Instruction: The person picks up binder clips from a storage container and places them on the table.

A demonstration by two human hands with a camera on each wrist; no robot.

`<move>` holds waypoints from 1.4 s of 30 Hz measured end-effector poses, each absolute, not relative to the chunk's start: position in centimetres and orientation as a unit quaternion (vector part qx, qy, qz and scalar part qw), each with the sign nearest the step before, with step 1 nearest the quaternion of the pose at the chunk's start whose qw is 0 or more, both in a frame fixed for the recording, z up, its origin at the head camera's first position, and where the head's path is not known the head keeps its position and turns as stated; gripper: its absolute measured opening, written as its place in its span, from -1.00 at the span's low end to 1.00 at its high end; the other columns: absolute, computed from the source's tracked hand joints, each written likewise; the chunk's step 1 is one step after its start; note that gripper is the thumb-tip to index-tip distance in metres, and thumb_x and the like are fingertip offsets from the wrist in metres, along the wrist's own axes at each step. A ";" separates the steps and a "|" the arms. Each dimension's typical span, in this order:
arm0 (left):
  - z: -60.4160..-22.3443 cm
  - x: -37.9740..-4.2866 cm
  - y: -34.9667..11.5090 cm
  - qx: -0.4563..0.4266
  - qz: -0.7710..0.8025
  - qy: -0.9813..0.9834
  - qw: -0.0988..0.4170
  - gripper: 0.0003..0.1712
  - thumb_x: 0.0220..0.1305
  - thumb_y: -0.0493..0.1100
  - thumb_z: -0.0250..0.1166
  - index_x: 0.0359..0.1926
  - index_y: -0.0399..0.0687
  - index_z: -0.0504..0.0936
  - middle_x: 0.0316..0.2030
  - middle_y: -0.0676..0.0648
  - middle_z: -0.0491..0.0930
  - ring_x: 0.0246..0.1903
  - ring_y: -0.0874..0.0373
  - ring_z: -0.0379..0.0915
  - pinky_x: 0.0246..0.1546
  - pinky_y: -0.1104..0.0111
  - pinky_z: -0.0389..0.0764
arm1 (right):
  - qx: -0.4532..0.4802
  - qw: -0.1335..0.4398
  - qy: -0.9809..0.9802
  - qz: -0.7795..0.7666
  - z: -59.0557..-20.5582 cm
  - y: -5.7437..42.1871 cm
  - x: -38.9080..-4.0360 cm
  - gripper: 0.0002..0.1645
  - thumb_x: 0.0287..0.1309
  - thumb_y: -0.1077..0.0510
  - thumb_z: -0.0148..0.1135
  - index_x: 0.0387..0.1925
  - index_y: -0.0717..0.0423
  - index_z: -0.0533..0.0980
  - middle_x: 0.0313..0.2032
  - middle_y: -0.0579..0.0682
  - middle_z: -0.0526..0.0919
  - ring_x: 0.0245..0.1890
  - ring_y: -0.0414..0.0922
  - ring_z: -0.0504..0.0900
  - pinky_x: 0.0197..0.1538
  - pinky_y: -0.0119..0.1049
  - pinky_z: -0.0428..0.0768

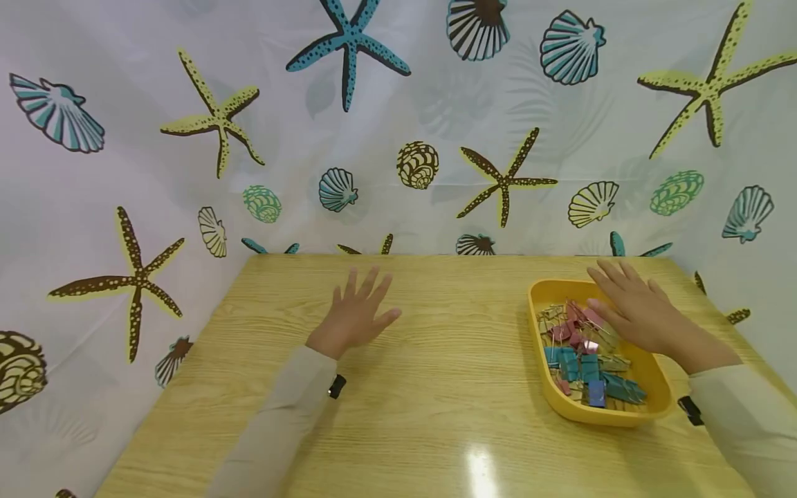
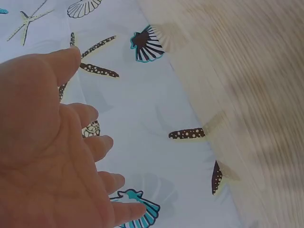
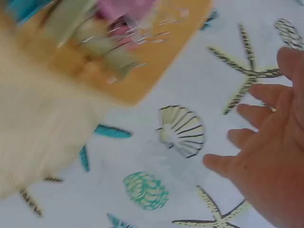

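My left hand (image 1: 356, 312) hovers over the left-centre of the wooden table, fingers spread and holding nothing. In the left wrist view its palm (image 2: 42, 142) shows bare, with the fingers extended. Over the far right part of a yellow-orange plastic bin (image 1: 654, 404) is my right hand (image 1: 644, 311), its fingers straight and spread. The right wrist view shows that hand (image 3: 270, 128) with nothing in it. Inside the bin lie many binder clips (image 1: 588, 366) in teal, pink, olive and blue; the right hand hides some of them in the head view.
A pale wooden table (image 1: 436, 387) runs to a hanging cloth (image 1: 386, 214) printed with starfish and shells, which stands behind and along both sides. Light glares off the table near the front. Each wrist carries a dark strap (image 1: 337, 386).
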State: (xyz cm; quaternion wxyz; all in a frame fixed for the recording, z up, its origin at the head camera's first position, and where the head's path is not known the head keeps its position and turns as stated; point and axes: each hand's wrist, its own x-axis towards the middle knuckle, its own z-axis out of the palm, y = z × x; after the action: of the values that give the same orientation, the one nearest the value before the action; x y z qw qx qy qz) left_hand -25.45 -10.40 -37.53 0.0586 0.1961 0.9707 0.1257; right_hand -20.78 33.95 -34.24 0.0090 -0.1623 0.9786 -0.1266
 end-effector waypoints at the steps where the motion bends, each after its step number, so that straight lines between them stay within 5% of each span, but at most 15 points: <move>1: -37.5 -25.4 -10.2 0.197 0.125 0.971 0.060 -0.17 0.43 0.32 -0.17 0.53 0.18 -0.24 0.51 -0.04 -0.41 0.43 -0.24 -0.65 0.31 -0.28 -0.30 | -0.162 0.005 0.980 -0.119 -34.5 34.6 -20.7 -0.19 0.47 -0.13 -0.18 0.48 0.25 -0.12 0.45 0.35 -0.18 0.43 0.33 -0.40 0.23 0.46 -0.35; 9: -37.1 -24.4 -8.3 0.232 0.106 0.966 0.045 -0.18 0.43 0.30 -0.15 0.53 0.18 -0.22 0.52 -0.01 -0.35 0.45 -0.23 -0.55 0.32 -0.26 -0.22 | -0.177 -0.032 0.975 -0.128 -38.0 39.0 -19.3 -0.34 0.51 0.04 -0.21 0.43 0.35 0.00 0.40 0.41 0.00 0.43 0.33 -0.29 0.24 0.46 -0.32; 21: -36.6 -23.5 -6.8 0.260 0.117 0.957 0.046 -0.20 0.44 0.27 -0.13 0.53 0.16 -0.18 0.52 0.03 -0.31 0.46 -0.20 -0.53 0.33 -0.25 -0.22 | -0.165 -0.007 0.976 -0.143 -40.4 40.9 -19.2 -0.36 0.51 0.06 -0.24 0.39 0.44 0.05 0.37 0.45 0.04 0.40 0.40 -0.20 0.14 0.52 -0.04; 32: -37.1 -23.4 -5.9 0.277 0.120 0.952 0.048 -0.20 0.44 0.26 -0.11 0.53 0.12 -0.16 0.52 0.00 -0.28 0.46 -0.20 -0.49 0.32 -0.25 -0.14 | -0.175 -0.020 0.973 -0.152 -41.6 41.7 -18.5 -0.31 0.52 0.10 -0.27 0.46 0.34 -0.20 0.42 0.41 -0.12 0.44 0.29 -0.32 0.22 0.47 -0.18; 42: -37.2 -24.0 -3.9 0.338 0.195 0.919 0.056 -0.18 0.44 0.24 -0.09 0.53 0.13 -0.22 0.52 0.04 -0.27 0.48 -0.11 -0.40 0.38 -0.09 -0.08 | -0.165 -0.023 0.978 -0.129 -41.9 41.4 -18.4 -0.31 0.53 0.06 -0.32 0.47 0.30 -0.22 0.44 0.36 -0.15 0.46 0.13 -0.45 0.32 0.30 -0.45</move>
State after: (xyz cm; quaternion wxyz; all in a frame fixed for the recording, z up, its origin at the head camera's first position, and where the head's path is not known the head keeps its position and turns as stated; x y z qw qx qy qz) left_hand -23.96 -3.91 -37.24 0.0560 0.3377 0.9192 0.1945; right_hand -18.41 41.39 -41.86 -0.0234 -0.1649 0.9775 -0.1293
